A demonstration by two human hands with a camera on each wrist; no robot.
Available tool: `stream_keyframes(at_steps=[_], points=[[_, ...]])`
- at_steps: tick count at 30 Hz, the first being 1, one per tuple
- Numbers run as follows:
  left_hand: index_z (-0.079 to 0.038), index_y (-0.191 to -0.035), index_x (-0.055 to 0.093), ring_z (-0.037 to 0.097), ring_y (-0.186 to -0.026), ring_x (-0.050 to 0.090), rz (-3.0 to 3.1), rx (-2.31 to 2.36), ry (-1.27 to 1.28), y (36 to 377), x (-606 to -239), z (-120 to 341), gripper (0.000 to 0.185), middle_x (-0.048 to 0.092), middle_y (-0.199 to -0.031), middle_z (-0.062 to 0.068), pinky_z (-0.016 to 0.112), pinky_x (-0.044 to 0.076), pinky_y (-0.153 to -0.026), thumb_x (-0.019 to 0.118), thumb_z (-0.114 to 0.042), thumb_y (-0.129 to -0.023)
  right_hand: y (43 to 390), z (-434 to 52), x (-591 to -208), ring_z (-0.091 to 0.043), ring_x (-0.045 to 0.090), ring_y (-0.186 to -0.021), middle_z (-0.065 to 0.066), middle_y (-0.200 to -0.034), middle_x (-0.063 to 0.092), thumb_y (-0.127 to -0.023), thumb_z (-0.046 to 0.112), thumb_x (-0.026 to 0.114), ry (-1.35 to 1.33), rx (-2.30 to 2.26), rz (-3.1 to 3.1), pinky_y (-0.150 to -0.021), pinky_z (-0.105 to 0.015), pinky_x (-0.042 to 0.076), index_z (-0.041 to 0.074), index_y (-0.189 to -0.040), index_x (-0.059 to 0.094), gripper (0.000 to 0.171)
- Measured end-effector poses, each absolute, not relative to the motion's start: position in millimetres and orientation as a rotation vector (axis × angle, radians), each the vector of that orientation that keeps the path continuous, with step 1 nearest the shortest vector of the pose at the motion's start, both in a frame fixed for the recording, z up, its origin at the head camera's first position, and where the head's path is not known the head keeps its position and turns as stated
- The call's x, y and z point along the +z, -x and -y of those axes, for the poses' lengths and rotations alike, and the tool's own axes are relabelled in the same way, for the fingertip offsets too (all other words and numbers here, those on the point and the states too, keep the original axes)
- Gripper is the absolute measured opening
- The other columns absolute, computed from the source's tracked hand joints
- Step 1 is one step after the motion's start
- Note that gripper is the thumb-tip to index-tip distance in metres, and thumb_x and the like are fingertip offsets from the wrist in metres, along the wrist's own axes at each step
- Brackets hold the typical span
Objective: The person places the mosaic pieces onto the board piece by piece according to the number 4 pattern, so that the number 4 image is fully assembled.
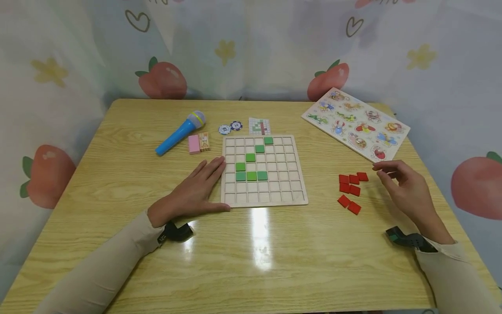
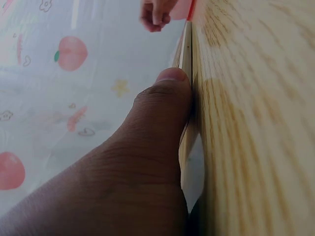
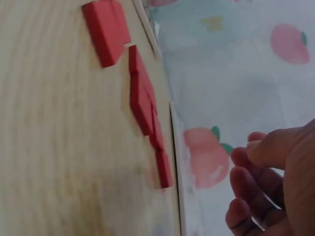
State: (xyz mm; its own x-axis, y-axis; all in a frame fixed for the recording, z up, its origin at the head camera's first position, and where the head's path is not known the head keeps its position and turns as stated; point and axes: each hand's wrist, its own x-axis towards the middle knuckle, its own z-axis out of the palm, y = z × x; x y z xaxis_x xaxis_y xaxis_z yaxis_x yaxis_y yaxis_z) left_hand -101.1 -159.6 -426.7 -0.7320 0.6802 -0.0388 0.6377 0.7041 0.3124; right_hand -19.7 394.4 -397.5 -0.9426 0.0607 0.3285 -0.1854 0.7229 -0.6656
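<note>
- The left hand (image 1: 194, 187) lies flat, fingers straight, on the worktop (image 1: 117, 174), its fingertips and thumb touching the grid board's (image 1: 263, 171) left edge.
- The right hand (image 1: 404, 185) hovers loosely curled, holding nothing, just right of the red tiles (image 1: 351, 189) toward the worktop's right edge.

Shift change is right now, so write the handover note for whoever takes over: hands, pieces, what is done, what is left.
Left hand: flat on the table, fingers straight, thumb along the left edge of the grid board, holding nothing.
Right hand: just above the table right of the red tiles, fingers loosely curled, nothing in its grip.
Pieces: seven green tiles sit in the board's cells; six red tiles lie loose on the table to its right. A small pattern card lies behind the board.
Done: the green tiles are placed.
Left: no red tile is on the board yet; probably those go next.
</note>
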Motion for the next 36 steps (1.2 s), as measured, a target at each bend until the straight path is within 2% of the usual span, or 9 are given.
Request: stream_keyframes(at_steps=[3,8,11,16,25,36], points=[[-0.01,-0.173,0.008,0.024,-0.17,0.008,-2.758,0.438,-1.059,101.4,-427.3,158.3,0.131,0.003,-0.183,0.005,0.051,0.006,-0.14,0.065,-0.087,-0.083,20.0,-399.7,-405.1,0.012,0.055,-0.098,0.024,-0.117,0.061,-0.107,0.013,0.064,-0.061,0.974,2.69,-0.083,0.001,0.04,0.009,-0.134,0.068,0.028],[-0.011,-0.173,0.009,0.024,-0.17,0.01,-2.75,0.461,-1.027,101.7,-426.9,157.6,0.132,0.004,-0.183,0.004,0.051,0.006,-0.14,0.067,-0.086,-0.082,23.8,-408.0,-414.9,0.013,0.05,-0.094,-0.004,-0.121,0.059,-0.106,0.01,0.065,-0.117,0.924,2.809,-0.076,0.0,0.041,0.007,-0.138,0.065,0.032],[-0.011,-0.173,0.01,0.026,-0.17,0.011,-2.746,0.48,-1.021,101.7,-425.6,157.5,0.132,0.005,-0.183,0.005,0.051,0.006,-0.14,0.068,-0.086,-0.082,26.9,-409.9,-417.8,0.01,0.049,-0.091,-0.013,-0.116,0.058,-0.103,0.004,0.068,-0.192,0.92,2.835,-0.074,-0.002,0.041,0.004,-0.137,0.065,0.035],[-0.01,-0.173,0.012,0.027,-0.169,0.013,-2.746,0.5,-1.024,101.0,-424.4,157.5,0.131,0.007,-0.182,0.006,0.052,0.007,-0.14,0.069,-0.086,-0.082,29.6,-408.5,-418.3,0.004,0.048,-0.088,-0.012,-0.114,0.056,-0.101,0.002,0.071,-0.248,0.906,2.857,-0.073,-0.004,0.04,0.006,-0.139,0.066,0.039],[-0.009,-0.172,0.015,0.03,-0.168,0.015,-2.744,0.512,-1.015,99.8,-424.5,156.9,0.132,0.009,-0.182,0.007,0.052,0.009,-0.14,0.071,-0.085,-0.081,30.4,-407.4,-419.8,0.004,0.045,-0.086,-0.01,-0.113,0.058,-0.101,0.003,0.07,-0.24,0.863,2.872,-0.07,-0.007,0.039,0.006,-0.139,0.066,0.039],[-0.009,-0.172,0.014,0.03,-0.168,0.015,-2.75,0.505,-1.021,99.8,-424.6,157.4,0.131,0.009,-0.182,0.008,0.052,0.009,-0.14,0.07,-0.084,-0.081,31.2,-407.1,-423.3,0.007,0.044,-0.09,-0.009,-0.117,0.059,-0.101,0.001,0.069,-0.256,0.814,2.865,-0.072,-0.006,0.038,0.007,-0.128,0.072,0.028]])
